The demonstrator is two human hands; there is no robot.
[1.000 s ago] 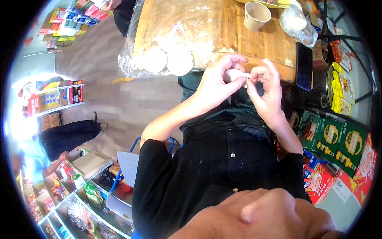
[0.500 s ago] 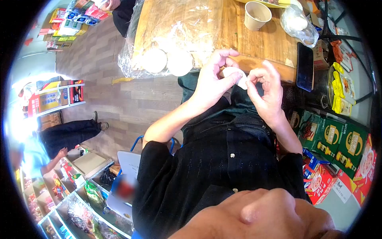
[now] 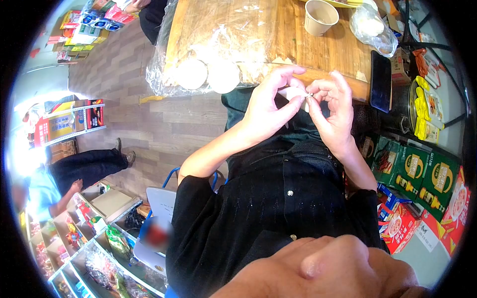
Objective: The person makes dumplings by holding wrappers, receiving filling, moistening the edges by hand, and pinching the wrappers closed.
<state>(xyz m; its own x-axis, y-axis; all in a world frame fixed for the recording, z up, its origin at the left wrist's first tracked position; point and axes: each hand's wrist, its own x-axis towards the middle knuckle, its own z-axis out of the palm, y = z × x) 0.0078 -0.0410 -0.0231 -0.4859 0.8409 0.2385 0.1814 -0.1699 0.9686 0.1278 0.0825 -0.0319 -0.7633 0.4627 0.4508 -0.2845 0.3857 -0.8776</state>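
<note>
Just past the near edge of the wooden table, both my hands are closed on a small, thin white dumpling wrapper [image 3: 292, 93], folded over on itself. My left hand [image 3: 273, 104] grips its left part between thumb and fingers. On the other side, my right hand [image 3: 331, 109] pinches its right edge with thumb and fingertip. The fingers hide much of the wrapper, and I cannot see whether anything is inside. Two bright white round discs, one disc [image 3: 192, 74] beside another disc [image 3: 223, 77], lie at the table edge left of my hands.
Clear plastic film [image 3: 158, 69] covers the left of the wooden table [image 3: 288, 37]. A paper cup [image 3: 320, 19], a plastic bag [image 3: 372, 30] and a phone [image 3: 380, 82] are on the right. Boxes [image 3: 415, 171] stand right; a person [image 3: 54, 184] is beside shelves at left.
My fingertips have drawn closer together, and the right ones now pinch the wrapper's edge nearer my left thumb. Less of the white wrapper shows.
</note>
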